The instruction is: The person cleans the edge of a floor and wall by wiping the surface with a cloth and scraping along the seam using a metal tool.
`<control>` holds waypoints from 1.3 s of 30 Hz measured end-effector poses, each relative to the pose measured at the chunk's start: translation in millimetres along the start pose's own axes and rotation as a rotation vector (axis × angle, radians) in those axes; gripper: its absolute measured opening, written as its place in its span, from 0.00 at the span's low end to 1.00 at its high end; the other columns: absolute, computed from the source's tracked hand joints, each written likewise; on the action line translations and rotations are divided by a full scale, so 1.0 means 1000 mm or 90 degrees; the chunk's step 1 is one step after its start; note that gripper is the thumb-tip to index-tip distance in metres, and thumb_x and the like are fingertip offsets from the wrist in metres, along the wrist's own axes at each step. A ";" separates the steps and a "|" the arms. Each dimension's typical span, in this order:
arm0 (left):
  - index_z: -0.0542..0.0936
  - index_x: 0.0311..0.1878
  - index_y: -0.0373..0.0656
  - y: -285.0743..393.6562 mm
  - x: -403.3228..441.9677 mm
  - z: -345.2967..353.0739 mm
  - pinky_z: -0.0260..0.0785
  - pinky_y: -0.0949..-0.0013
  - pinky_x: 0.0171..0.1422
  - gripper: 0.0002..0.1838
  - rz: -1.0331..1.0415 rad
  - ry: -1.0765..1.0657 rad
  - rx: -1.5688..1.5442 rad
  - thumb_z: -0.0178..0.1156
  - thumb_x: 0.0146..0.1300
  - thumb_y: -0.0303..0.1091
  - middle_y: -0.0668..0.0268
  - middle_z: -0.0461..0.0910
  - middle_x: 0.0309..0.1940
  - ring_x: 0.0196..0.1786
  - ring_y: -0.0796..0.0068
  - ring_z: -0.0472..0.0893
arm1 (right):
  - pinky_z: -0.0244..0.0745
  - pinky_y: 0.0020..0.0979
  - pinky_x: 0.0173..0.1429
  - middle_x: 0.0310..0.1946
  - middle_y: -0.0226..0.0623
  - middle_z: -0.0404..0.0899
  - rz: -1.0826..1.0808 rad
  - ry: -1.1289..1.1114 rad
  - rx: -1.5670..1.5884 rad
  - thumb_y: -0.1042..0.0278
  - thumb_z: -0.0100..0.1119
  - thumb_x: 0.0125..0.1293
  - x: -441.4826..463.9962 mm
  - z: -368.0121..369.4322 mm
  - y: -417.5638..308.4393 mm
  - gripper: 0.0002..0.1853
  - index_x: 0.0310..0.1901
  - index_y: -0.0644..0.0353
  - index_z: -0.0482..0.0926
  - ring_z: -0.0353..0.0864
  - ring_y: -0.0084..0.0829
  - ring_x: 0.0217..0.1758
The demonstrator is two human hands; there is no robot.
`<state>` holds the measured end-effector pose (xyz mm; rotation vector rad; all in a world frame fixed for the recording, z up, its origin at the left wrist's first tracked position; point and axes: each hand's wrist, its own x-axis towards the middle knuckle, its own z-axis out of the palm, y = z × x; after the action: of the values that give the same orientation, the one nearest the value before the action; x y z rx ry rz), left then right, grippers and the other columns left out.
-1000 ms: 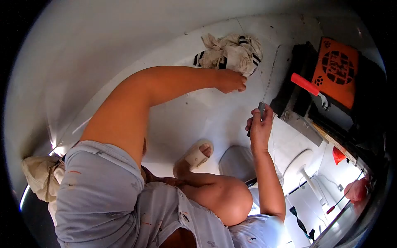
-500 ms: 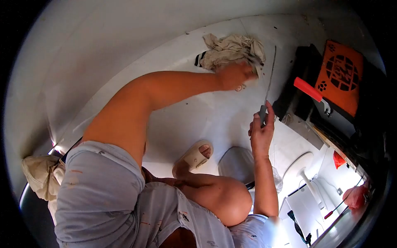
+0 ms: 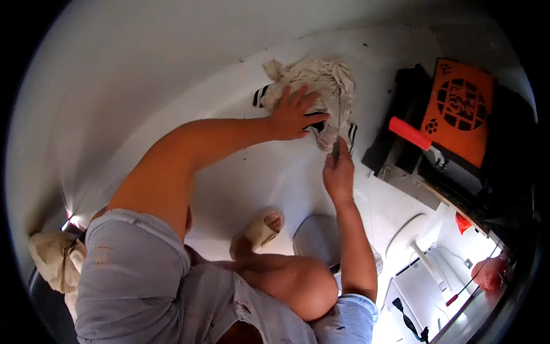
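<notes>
**Slip and snag risk at the cloth (image 3: 329,74)**

Bent knee (image 3: 309,286) nearest, then slippered foot (image 3: 264,230); both apart from the work. Right hand (image 3: 340,178): curled closed round the dark handle of a thin-shafted tool (image 3: 336,150). Loose grip could let the handle roll and swing the shaft. Left hand (image 3: 292,117): fingers spread wide, palm down at the cloth, no pinch visible; pressure can't tell. Fingertips sit near the shaft, so a skid could jab them. Cloth lies bunched on the white floor (image 3: 263,178); shaft runs across it, on top or in a fold, can't tell. Loose folds could catch the tip or slide. Farther right, red handle (image 3: 409,133) by orange panel (image 3: 458,112): a wide swing could knock it.
</notes>
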<state>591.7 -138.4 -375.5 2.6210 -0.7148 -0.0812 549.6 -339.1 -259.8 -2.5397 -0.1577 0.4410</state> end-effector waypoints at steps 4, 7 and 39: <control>0.51 0.81 0.82 -0.029 0.029 0.012 0.43 0.22 0.77 0.45 -0.021 -0.012 0.044 0.66 0.67 0.48 0.53 0.44 0.83 0.83 0.35 0.43 | 0.69 0.43 0.71 0.64 0.64 0.73 0.047 0.059 0.027 0.80 0.53 0.68 0.040 0.013 -0.005 0.28 0.70 0.72 0.65 0.74 0.58 0.67; 0.51 0.82 0.80 -0.046 0.062 0.012 0.41 0.30 0.81 0.43 -0.047 -0.029 0.066 0.62 0.70 0.48 0.57 0.48 0.83 0.84 0.43 0.44 | 0.69 0.44 0.71 0.63 0.66 0.73 0.011 0.136 0.023 0.78 0.54 0.69 0.083 0.021 0.006 0.28 0.70 0.71 0.65 0.74 0.58 0.67; 0.55 0.82 0.50 -0.095 0.228 0.008 0.44 0.46 0.84 0.37 -0.102 -0.115 0.033 0.53 0.75 0.48 0.58 0.52 0.83 0.84 0.52 0.50 | 0.81 0.40 0.44 0.51 0.60 0.82 0.104 0.089 0.081 0.75 0.55 0.70 0.295 -0.025 0.025 0.25 0.67 0.73 0.69 0.85 0.44 0.41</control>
<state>832.9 -181.2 -409.4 2.7421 -0.5708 -0.3539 835.9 -313.1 -334.9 -2.4571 0.1264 0.3221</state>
